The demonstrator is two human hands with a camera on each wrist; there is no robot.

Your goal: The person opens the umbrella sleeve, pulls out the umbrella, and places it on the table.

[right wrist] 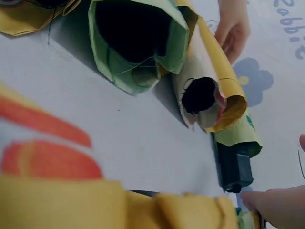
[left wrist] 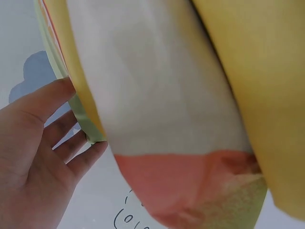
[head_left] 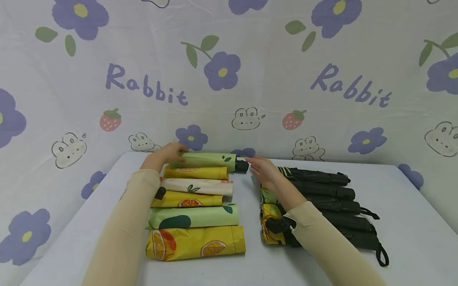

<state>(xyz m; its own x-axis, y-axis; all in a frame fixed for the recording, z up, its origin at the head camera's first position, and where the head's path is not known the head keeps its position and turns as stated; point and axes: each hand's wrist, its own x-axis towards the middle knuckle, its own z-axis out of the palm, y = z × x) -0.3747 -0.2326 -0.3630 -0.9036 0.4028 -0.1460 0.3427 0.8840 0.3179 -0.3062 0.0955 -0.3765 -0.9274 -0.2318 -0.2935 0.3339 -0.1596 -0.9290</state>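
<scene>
My left hand [head_left: 166, 155] grips the left end of a light green folded umbrella [head_left: 205, 159] at the far end of the left row. Its black handle end [right wrist: 234, 167] sticks out to the right. Beside that end, my right hand [head_left: 266, 172] has its fingers extended; whether a fingertip touches the handle, I cannot tell. Nearer me lie a yellow sleeve [head_left: 196, 172], a white sleeve [head_left: 196, 186] with leaves, an orange-print yellow sleeve [head_left: 191, 200], another green sleeve [head_left: 200, 216] and a larger yellow sleeve [head_left: 195, 243]. Dark openings show at some right ends.
Right of these, several black folded umbrellas [head_left: 343, 223] lie side by side under my right forearm, with patterned yellow and green cloth at their left ends. Wrist loops [head_left: 383, 254] hang off the right. A printed rabbit-and-flower curtain [head_left: 229, 39] stands behind the white table [head_left: 411, 222].
</scene>
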